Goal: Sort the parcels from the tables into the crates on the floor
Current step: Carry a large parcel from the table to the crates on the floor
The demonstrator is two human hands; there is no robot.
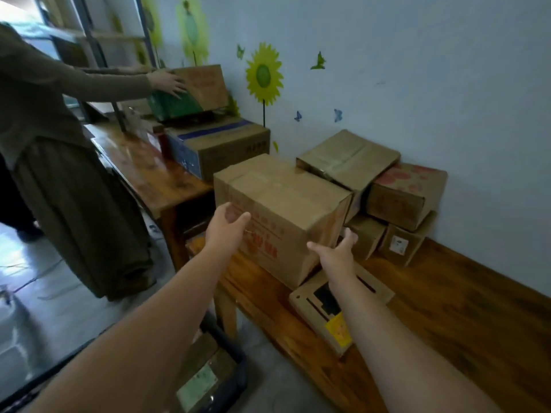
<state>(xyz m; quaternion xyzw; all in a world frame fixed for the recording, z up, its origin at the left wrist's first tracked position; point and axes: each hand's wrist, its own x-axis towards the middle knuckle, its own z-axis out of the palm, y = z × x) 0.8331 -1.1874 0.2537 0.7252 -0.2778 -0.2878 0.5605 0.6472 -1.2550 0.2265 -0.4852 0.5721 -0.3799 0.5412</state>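
Observation:
A large brown cardboard parcel (280,213) with red print stands at the near left corner of the wooden table (447,317). My left hand (225,225) is open, its fingers at the parcel's front left face. My right hand (338,251) is open at the parcel's lower right corner, fingers spread. Neither hand has closed around the box. A flat parcel with a black and yellow label (334,311) lies on the table under my right forearm. A dark crate (235,362) on the floor below holds a labelled parcel.
Several more cardboard boxes (405,195) are stacked against the wall behind the large parcel. A second table (149,171) to the left carries a blue-taped box (220,144). A person in a dark skirt (74,204) stands there, hand on a green parcel (173,104).

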